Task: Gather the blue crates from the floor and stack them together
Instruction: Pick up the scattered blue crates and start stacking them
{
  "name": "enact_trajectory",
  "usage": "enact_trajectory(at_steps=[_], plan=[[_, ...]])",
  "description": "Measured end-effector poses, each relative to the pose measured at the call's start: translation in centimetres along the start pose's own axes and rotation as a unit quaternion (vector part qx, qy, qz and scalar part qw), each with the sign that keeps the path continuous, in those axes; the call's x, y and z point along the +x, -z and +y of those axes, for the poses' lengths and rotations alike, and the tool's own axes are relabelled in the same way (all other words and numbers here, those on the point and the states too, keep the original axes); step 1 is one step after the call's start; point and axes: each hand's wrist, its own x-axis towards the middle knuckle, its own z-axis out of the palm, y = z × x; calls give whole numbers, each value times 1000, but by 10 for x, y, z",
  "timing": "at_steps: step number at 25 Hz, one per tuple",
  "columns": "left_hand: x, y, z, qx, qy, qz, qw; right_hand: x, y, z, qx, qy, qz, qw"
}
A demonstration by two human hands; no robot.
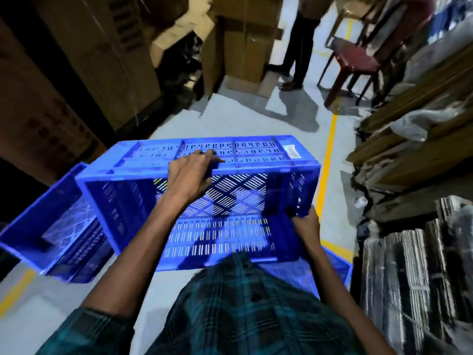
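Blue slotted crate [230, 201], teal plaid shirt [243, 311], yellow floor line [330, 139], dark red chair [358, 57], brown cartons [245, 42].

A big blue crate [225, 201] with holes is tipping on its side, open toward us. Another blue crate [53, 226] is lying at its 9 o'clock.

Pale grey concrete floor [238, 119] of a dim storeroom aisle, marked by a painted yellow line [330, 149] running along the right side and another yellow stripe [15, 290] at lower left. Tall brown cardboard cartons [84, 60] wrapped in clear film line the left; further stacked cardboard boxes [245, 42] stand at the far end. A dark red plastic chair [358, 57] stands on the floor at upper right. Folded dark textiles and plastic-wrapped bundles [409, 155] are piled along the right. A standing person's dark-trousered legs [299, 47] cast a shadow on the floor.
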Motion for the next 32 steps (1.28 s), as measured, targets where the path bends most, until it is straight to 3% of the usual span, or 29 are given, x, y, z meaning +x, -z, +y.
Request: enact_trajectory(at_steps=[5,9,14,19,22,24,27,30,32], plan=[[0,34,4,-14,43,12,999,9,-6,-28,60,74,43,995],[-8,55,-23,4,117,62,991,9,-24,-64,77,104,9,992],[-48,50,-81,-24,223,195,955,-21,-68,-116,15,144,-11,989],[-124,9,-158,-74,382,279,878,-68,-130,-163,-68,198,-46,977],[-167,-22,-203,-169,493,313,794,-88,-169,-179,-90,216,-66,970],[-195,-42,-241,-226,570,305,729,-105,-205,-189,-102,227,-79,965],[-233,-63,-292,-265,661,246,657,-137,-258,-203,-112,219,-76,966],[-261,-76,-328,-272,704,199,625,-161,-297,-215,-104,234,-81,963],[-274,-74,-355,-246,732,207,600,-167,-323,-225,-111,226,-97,963]])
